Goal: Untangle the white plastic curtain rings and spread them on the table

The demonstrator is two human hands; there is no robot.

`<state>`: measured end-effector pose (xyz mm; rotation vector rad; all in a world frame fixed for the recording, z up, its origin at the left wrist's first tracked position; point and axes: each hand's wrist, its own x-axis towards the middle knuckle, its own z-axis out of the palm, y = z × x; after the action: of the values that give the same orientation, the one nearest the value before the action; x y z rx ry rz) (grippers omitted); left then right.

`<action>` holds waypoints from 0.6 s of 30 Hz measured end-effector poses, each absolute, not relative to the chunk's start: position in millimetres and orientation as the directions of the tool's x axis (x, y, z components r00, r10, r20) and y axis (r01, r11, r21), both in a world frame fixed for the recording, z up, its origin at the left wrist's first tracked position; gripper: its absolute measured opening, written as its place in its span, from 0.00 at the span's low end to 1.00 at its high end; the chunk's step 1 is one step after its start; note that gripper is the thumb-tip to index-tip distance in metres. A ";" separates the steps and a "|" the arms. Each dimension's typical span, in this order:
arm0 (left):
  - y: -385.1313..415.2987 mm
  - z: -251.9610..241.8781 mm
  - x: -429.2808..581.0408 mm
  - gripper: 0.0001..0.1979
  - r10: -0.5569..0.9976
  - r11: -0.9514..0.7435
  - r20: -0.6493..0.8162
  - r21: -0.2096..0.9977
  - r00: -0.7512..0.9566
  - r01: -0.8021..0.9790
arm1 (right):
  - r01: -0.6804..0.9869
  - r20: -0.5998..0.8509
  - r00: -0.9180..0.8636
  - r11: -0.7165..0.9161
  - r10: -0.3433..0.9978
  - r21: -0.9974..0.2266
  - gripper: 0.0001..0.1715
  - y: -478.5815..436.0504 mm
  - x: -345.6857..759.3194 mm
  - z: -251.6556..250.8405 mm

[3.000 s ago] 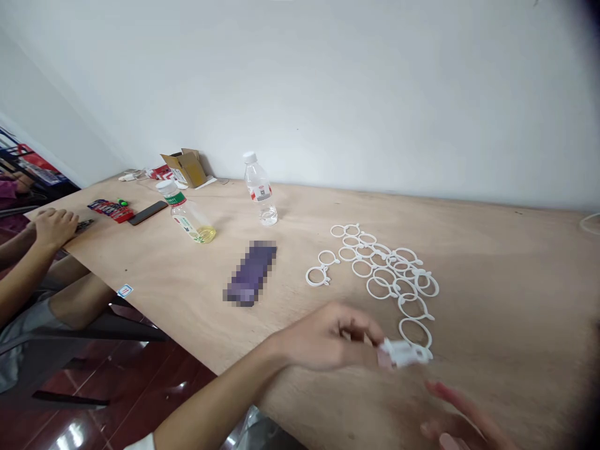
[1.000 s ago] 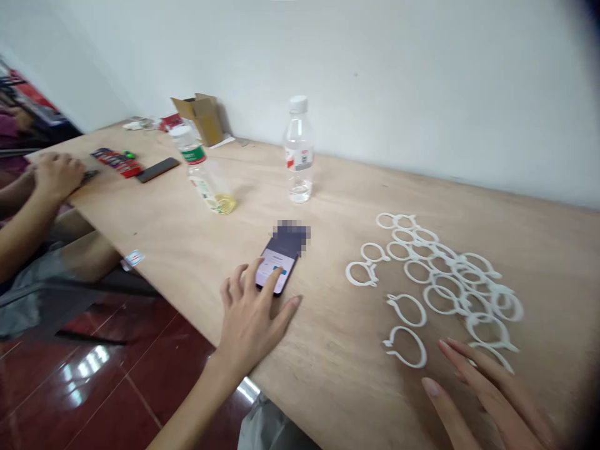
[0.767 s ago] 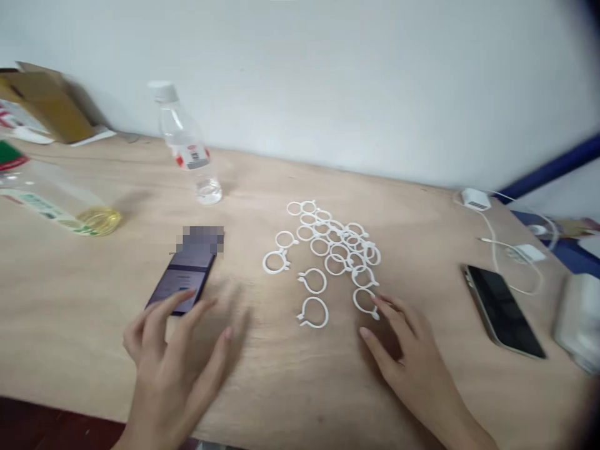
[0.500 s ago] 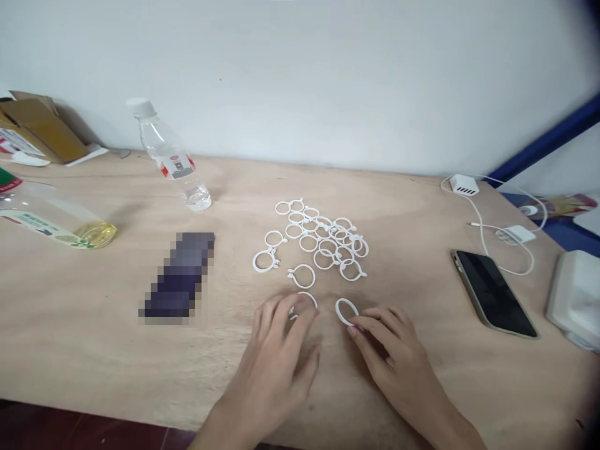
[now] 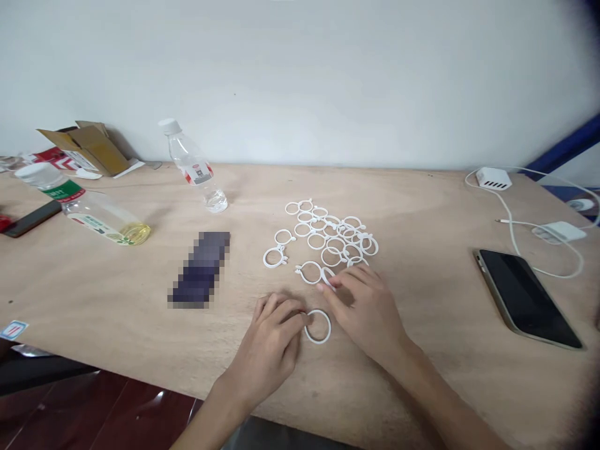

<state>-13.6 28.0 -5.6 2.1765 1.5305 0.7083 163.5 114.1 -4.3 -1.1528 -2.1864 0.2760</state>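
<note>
White plastic rings with small tabs lie in a loose cluster [image 5: 317, 240] at the middle of the wooden table. My left hand [image 5: 276, 340] has its fingers closed on the left edge of a white ring [image 5: 330, 327] near the front. My right hand [image 5: 368, 306] pinches another white ring [image 5: 327, 275], tilted, at the cluster's front edge. That ring touches or overlaps a tabbed ring [image 5: 310, 273] on its left; which of the two I cannot tell. My right fingers cover part of the rings behind them.
On the left stand a water bottle [image 5: 199, 172], a bottle of yellow liquid [image 5: 94, 212], an open cardboard box [image 5: 100, 150] and a pixelated dark object [image 5: 201, 269]. A phone [image 5: 529, 297], a white charger [image 5: 494, 178] and cables lie on the right.
My right hand has moved forward and left with its ring to the cluster. My left hand has closed on a ring, now nearer the front edge. The view has shifted left.
</note>
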 end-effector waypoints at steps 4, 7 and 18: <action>23.6 -2.5 -19.1 0.19 0.947 -0.322 0.210 0.585 0.245 0.744 | 0.746 0.244 -0.495 0.552 0.834 -0.371 0.12 131.3 128.2 -1.1; 19.6 -1.7 -26.9 0.20 0.944 -0.322 0.265 0.592 0.198 0.739 | 0.711 0.176 -0.579 0.599 0.796 -0.369 0.08 136.7 118.7 -2.7; 13.0 -9.4 -48.2 0.13 0.948 -0.267 0.306 0.620 0.086 0.738 | 0.517 0.413 -0.593 0.720 0.691 -0.463 0.09 124.7 149.2 -6.5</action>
<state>-48.2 13.0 -9.4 2.0642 1.6759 0.9696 149.2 124.7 -6.5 -0.9141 -2.3442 0.3971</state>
